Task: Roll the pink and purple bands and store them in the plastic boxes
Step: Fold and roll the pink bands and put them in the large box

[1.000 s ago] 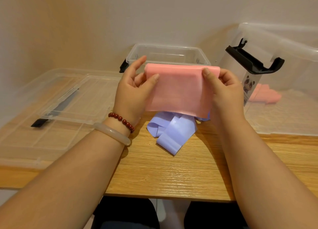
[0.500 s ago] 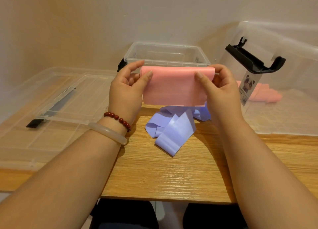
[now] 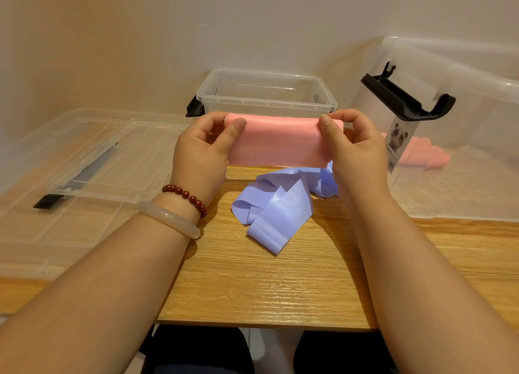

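A pink band (image 3: 276,140), partly rolled, is held in the air above the wooden table (image 3: 266,283). My left hand (image 3: 205,151) grips its left end with thumb in front and fingers curled behind. My right hand (image 3: 354,149) grips the right end the same way. Below them a purple band (image 3: 276,208) lies loose and crumpled on the table. A small clear plastic box (image 3: 266,92) stands open just behind the pink band. A large clear box (image 3: 460,137) at the right holds another pink band (image 3: 424,154).
Two clear lids (image 3: 84,171) lie stacked at the left, with a black clip near their front. The large box's black handle (image 3: 407,98) sticks up at the right. A wall runs close behind the boxes. My legs show under the table's front edge.
The hanging flap of the pink band has grown shorter as both hands rolled it up. My fingers have curled tighter round the roll's ends, and the hands moved slightly lower.
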A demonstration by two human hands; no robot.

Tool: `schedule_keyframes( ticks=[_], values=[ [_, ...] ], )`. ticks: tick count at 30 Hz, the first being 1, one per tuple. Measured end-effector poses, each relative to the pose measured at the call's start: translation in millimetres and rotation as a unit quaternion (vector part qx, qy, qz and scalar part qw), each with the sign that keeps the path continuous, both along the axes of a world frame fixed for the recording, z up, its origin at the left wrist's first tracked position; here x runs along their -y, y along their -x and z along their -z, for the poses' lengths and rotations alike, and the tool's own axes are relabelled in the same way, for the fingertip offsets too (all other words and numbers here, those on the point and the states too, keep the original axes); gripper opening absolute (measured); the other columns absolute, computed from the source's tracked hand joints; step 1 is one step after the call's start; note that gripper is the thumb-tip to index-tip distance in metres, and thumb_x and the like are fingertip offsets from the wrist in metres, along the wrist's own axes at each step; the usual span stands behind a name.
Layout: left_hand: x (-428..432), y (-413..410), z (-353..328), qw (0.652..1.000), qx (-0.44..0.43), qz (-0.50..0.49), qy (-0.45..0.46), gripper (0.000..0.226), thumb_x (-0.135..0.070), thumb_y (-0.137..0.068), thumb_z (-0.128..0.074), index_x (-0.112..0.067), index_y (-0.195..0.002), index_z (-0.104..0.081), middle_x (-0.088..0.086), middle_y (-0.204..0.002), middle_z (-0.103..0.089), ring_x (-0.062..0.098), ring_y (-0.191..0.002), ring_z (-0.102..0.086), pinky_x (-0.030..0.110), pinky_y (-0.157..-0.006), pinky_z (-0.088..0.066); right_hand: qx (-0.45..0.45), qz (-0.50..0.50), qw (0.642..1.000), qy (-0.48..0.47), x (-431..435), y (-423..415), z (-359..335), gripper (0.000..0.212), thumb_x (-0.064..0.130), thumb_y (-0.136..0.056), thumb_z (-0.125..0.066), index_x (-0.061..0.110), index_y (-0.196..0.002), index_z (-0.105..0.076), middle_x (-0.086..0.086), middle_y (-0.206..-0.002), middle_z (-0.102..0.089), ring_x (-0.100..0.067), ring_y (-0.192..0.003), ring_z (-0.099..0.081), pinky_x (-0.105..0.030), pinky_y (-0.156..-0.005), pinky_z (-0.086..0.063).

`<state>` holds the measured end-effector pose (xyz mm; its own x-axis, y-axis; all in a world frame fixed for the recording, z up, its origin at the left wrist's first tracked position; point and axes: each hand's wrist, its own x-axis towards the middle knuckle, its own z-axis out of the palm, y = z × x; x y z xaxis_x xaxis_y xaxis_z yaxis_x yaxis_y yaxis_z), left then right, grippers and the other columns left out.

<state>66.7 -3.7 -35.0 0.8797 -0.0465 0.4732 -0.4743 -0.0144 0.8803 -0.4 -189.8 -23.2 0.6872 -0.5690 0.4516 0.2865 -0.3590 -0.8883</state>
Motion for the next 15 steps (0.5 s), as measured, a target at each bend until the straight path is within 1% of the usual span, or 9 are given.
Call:
schedule_keyframes(
  ticks=[1, 3, 5, 7, 8, 10, 12, 13, 15],
  values=[
    [0.1, 0.1, -0.2, 1.000, -0.003, -0.001, -0.003, 0.008, -0.031, -0.091, -0.065, -0.036, -0.085, -0.064, -0.019, -0.080, -0.064, -0.002, -0.074, -0.058, 0.028, -0.071, -0.052, -0.005, 0.007, 1.000, -0.002, 0.1, -0.5, 0.3, 0.007, 0.036, -0.090, -0.068, 0.033, -0.085, -0.064, 0.012, -0.084, -0.062, 0.001, -0.074, -0.053, -0.022, -0.064, -0.046],
    [1.1, 1.2, -2.0, 1.000, -0.007, 0.005, -0.004, 0.005, -0.027, -0.090, -0.066, -0.032, -0.090, -0.064, -0.018, -0.085, -0.064, -0.007, -0.075, -0.059, 0.020, -0.071, -0.051, -0.014, 0.022, 1.000, -0.017, 0.7, -1.6, 0.5, 0.011, 0.040, -0.089, -0.068, 0.031, -0.084, -0.064, 0.012, -0.083, -0.062, 0.000, -0.074, -0.053, -0.022, -0.064, -0.045],
    [2.0, 3.3, -4.1, 0.999, -0.012, 0.029, 0.011, 0.017, -0.018, -0.089, -0.068, -0.027, -0.102, -0.063, -0.011, -0.093, -0.065, -0.009, -0.078, -0.060, 0.014, -0.071, -0.049, -0.026, 0.035, 0.999, -0.027, 2.6, -2.3, -0.2, 0.014, 0.042, -0.089, -0.068, 0.029, -0.084, -0.065, 0.012, -0.083, -0.063, -0.001, -0.075, -0.054, -0.024, -0.065, -0.045],
    [1.5, 3.6, -4.2, 0.998, -0.019, 0.054, 0.027, 0.029, -0.011, -0.087, -0.069, -0.027, -0.110, -0.060, -0.005, -0.096, -0.065, -0.006, -0.081, -0.062, 0.014, -0.073, -0.049, -0.035, 0.037, 0.998, -0.026, 4.0, -2.8, -0.4, 0.016, 0.044, -0.089, -0.067, 0.029, -0.084, -0.064, 0.012, -0.084, -0.063, -0.001, -0.075, -0.054, -0.024, -0.064, -0.045],
    [1.2, 3.8, -4.1, 0.998, -0.017, 0.051, 0.024, 0.029, -0.011, -0.087, -0.069, -0.027, -0.110, -0.061, -0.005, -0.096, -0.066, -0.005, -0.081, -0.062, 0.014, -0.072, -0.049, -0.040, 0.033, 0.998, -0.024, 4.4, -2.9, -0.2, 0.017, 0.044, -0.089, -0.066, 0.029, -0.084, -0.064, 0.012, -0.084, -0.063, -0.002, -0.076, -0.054, -0.025, -0.065, -0.044],
    [1.3, 3.8, -3.7, 0.999, -0.011, 0.027, 0.019, 0.020, -0.014, -0.087, -0.070, -0.026, -0.102, -0.065, -0.010, -0.090, -0.066, -0.006, -0.077, -0.060, 0.014, -0.070, -0.048, -0.048, 0.007, 0.999, -0.022, 4.1, -2.8, 0.7, 0.019, 0.046, -0.089, -0.065, 0.029, -0.085, -0.064, 0.012, -0.085, -0.062, -0.004, -0.079, -0.054, -0.027, -0.068, -0.044],
    [1.4, 4.0, -3.3, 1.000, -0.011, 0.001, 0.025, 0.011, -0.018, -0.088, -0.069, -0.025, -0.095, -0.067, -0.014, -0.085, -0.066, -0.008, -0.074, -0.059, 0.013, -0.069, -0.046, -0.048, -0.042, 0.997, -0.032, 3.2, -1.6, 1.1, 0.018, 0.048, -0.087, -0.067, 0.030, -0.088, -0.066, 0.013, -0.088, -0.064, -0.008, -0.085, -0.057, -0.033, -0.073, -0.049],
    [1.3, 4.1, -3.3, 1.000, -0.011, -0.010, 0.027, 0.007, -0.020, -0.088, -0.069, -0.024, -0.093, -0.067, -0.015, -0.083, -0.066, -0.009, -0.072, -0.058, 0.012, -0.069, -0.046, -0.045, -0.062, 0.997, -0.028, 3.4, -1.0, 1.1, 0.016, 0.046, -0.085, -0.069, 0.032, -0.092, -0.067, 0.013, -0.092, -0.065, -0.010, -0.090, -0.060, -0.035, -0.076, -0.052],
    [1.5, 4.9, -3.3, 0.999, -0.012, -0.024, 0.025, 0.003, -0.022, -0.089, -0.068, -0.024, -0.091, -0.068, -0.016, -0.082, -0.066, -0.010, -0.072, -0.058, 0.010, -0.069, -0.046, -0.034, -0.086, 0.996, -0.007, 4.1, 0.9, 0.5, 0.015, 0.035, -0.084, -0.072, 0.035, -0.098, -0.066, 0.012, -0.100, -0.068, -0.009, -0.096, -0.063, -0.030, -0.077, -0.054]
  ],
)
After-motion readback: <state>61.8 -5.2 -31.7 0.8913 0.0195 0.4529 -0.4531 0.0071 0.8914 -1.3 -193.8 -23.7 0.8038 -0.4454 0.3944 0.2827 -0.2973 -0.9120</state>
